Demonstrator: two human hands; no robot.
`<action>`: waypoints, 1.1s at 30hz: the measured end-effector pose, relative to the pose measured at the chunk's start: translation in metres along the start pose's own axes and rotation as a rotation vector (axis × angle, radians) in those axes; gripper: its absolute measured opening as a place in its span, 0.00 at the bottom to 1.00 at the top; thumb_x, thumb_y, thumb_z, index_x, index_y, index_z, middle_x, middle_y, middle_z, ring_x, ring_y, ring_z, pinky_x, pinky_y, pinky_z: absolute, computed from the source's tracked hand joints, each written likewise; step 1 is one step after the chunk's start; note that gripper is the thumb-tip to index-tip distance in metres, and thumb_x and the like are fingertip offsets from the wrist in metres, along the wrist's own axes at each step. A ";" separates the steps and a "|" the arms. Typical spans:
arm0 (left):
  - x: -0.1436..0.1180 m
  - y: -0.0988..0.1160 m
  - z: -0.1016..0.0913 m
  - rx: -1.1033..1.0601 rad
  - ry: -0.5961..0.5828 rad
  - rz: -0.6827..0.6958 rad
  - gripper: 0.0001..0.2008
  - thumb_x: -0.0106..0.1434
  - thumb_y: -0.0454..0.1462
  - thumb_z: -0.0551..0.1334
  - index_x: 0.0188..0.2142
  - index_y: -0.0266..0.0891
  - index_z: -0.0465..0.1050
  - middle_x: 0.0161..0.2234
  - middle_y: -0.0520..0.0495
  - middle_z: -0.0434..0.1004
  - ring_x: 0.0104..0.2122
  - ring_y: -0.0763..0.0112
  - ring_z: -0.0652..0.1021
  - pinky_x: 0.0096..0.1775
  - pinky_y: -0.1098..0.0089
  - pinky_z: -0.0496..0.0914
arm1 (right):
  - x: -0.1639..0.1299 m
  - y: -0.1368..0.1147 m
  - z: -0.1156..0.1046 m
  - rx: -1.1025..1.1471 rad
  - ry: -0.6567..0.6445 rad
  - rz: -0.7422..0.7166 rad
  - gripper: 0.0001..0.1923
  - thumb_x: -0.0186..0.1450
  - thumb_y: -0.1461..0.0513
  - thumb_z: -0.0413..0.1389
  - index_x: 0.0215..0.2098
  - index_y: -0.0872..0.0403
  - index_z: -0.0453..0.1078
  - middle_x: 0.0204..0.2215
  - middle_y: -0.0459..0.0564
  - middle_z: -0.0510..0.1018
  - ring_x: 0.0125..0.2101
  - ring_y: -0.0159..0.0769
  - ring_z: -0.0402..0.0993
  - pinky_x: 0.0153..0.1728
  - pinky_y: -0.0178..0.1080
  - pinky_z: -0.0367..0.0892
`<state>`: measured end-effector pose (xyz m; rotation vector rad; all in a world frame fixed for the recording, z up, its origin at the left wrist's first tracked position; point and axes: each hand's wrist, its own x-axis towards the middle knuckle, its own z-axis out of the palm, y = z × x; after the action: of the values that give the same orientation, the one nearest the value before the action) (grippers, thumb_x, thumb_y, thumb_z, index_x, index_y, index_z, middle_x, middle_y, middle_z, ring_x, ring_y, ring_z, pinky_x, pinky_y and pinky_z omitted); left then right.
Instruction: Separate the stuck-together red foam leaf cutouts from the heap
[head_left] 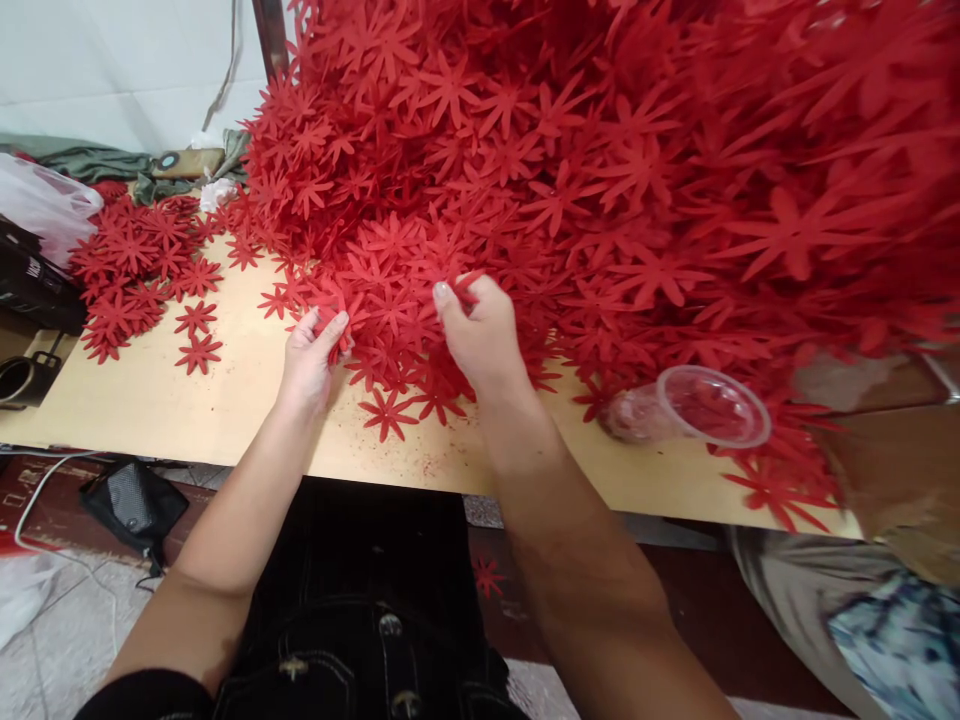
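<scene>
A large heap of red flower-shaped cutouts [555, 190] with narrow petals covers the back of the table. My left hand [309, 360] is closed with the thumb pressed on a red flower cutout [330, 325] at the heap's front left edge. To its right, my right hand [484, 330] is closed, thumb against the curled fingers, with a bit of red cutout [466, 290] showing between them. Some loose cutouts [388, 412] lie on the tabletop between and in front of my hands.
A smaller pile of red cutouts [131, 260] lies at the left on the pale table [240, 400]. A clear plastic cup [675, 410] rests on its side at the right, near a cardboard box [896, 470]. A black mug [26, 380] stands at the left edge.
</scene>
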<state>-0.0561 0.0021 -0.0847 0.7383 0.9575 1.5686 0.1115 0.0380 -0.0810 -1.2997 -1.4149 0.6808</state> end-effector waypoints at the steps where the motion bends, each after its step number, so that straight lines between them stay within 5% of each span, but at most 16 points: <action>1: 0.000 -0.002 0.000 0.024 -0.001 0.026 0.17 0.45 0.39 0.73 0.34 0.41 0.73 0.23 0.57 0.73 0.21 0.82 0.72 0.26 0.77 0.66 | 0.004 0.005 -0.004 -0.081 0.067 -0.051 0.15 0.61 0.50 0.53 0.32 0.54 0.65 0.30 0.49 0.68 0.31 0.33 0.66 0.38 0.41 0.66; 4: 0.000 -0.006 0.001 0.088 -0.018 0.095 0.24 0.45 0.39 0.73 0.43 0.44 0.73 0.35 0.53 0.79 0.33 0.77 0.78 0.39 0.73 0.71 | 0.008 0.007 -0.012 -0.301 0.148 -0.193 0.22 0.60 0.51 0.55 0.47 0.55 0.67 0.46 0.59 0.68 0.48 0.45 0.65 0.52 0.54 0.60; 6: 0.000 -0.007 0.002 0.123 -0.017 0.098 0.22 0.43 0.38 0.73 0.40 0.42 0.74 0.36 0.52 0.79 0.35 0.76 0.78 0.41 0.72 0.71 | 0.002 -0.003 -0.011 -0.337 0.083 -0.258 0.22 0.61 0.51 0.54 0.48 0.54 0.68 0.47 0.59 0.69 0.51 0.47 0.64 0.54 0.56 0.57; 11: 0.000 -0.006 0.003 0.192 0.010 0.076 0.15 0.42 0.41 0.74 0.25 0.36 0.73 0.22 0.54 0.76 0.22 0.79 0.73 0.30 0.74 0.68 | -0.025 -0.034 0.015 -0.140 -0.238 -0.198 0.16 0.58 0.53 0.58 0.39 0.54 0.71 0.38 0.54 0.75 0.42 0.41 0.69 0.49 0.48 0.65; 17: -0.002 -0.006 0.003 0.187 -0.033 0.070 0.20 0.45 0.51 0.70 0.21 0.36 0.70 0.19 0.55 0.72 0.21 0.81 0.71 0.29 0.76 0.67 | -0.027 -0.030 0.034 0.211 -0.454 -0.014 0.12 0.59 0.54 0.57 0.32 0.55 0.69 0.28 0.46 0.75 0.31 0.32 0.71 0.37 0.38 0.68; 22: -0.007 -0.003 0.008 0.164 -0.160 0.031 0.18 0.48 0.50 0.69 0.29 0.38 0.75 0.25 0.53 0.77 0.27 0.79 0.76 0.34 0.75 0.69 | -0.018 -0.023 0.028 0.311 -0.289 0.046 0.10 0.61 0.56 0.54 0.29 0.55 0.70 0.29 0.48 0.78 0.33 0.33 0.73 0.41 0.39 0.69; 26: -0.007 -0.005 0.007 0.195 -0.142 -0.008 0.17 0.45 0.43 0.73 0.33 0.38 0.76 0.25 0.53 0.78 0.23 0.80 0.75 0.26 0.77 0.66 | -0.008 -0.013 0.022 0.307 -0.070 0.049 0.08 0.62 0.58 0.51 0.29 0.54 0.67 0.25 0.45 0.75 0.28 0.30 0.73 0.37 0.38 0.69; 33: -0.005 -0.004 0.007 0.259 -0.028 0.009 0.20 0.43 0.48 0.72 0.18 0.37 0.66 0.13 0.56 0.69 0.14 0.84 0.65 0.20 0.77 0.60 | 0.012 0.005 0.006 0.265 0.089 0.011 0.12 0.64 0.51 0.51 0.33 0.52 0.62 0.21 0.41 0.69 0.19 0.25 0.65 0.23 0.32 0.63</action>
<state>-0.0475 -0.0008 -0.0846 0.9432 1.1513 1.4535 0.1096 0.0519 -0.0838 -1.1165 -1.2017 0.7800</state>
